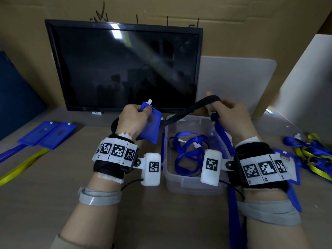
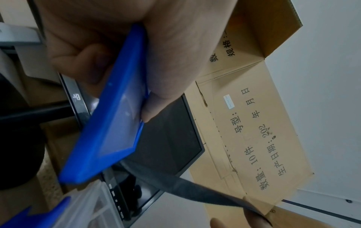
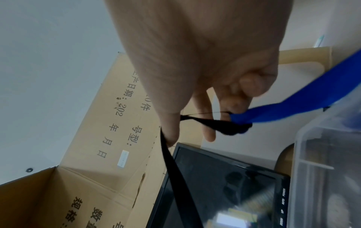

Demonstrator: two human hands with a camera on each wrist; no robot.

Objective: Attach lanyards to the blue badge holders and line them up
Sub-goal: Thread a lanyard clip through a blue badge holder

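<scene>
Badge holder (image 1: 150, 123) is up in the air in the left hand (image 1: 132, 121), thumb clamped on its face near the top and the other fingers (image 2: 91, 64) curled behind it, so it hangs over the left edge of the clear bin (image 1: 179, 178). Its long axis runs roughly up-down, tilted a bit, with the white clip (image 1: 149, 101) at the top end pointing away toward the monitor (image 1: 125, 67). Right hand (image 1: 231, 115) is level with it, off to the right above the bin, pinching a black strap (image 1: 195, 106) that sags back toward the holder, plus a blue lanyard (image 1: 221, 130) trailing down. Whether that strap is already hooked on, I can't tell. My guess is the hookup happens at that top end, so the right hand has to come left. Two finished holders (image 1: 47, 133) sit side by side on the desk (image 1: 71, 177) far left, and spare lanyards (image 1: 309, 150) are piled far right.
</scene>
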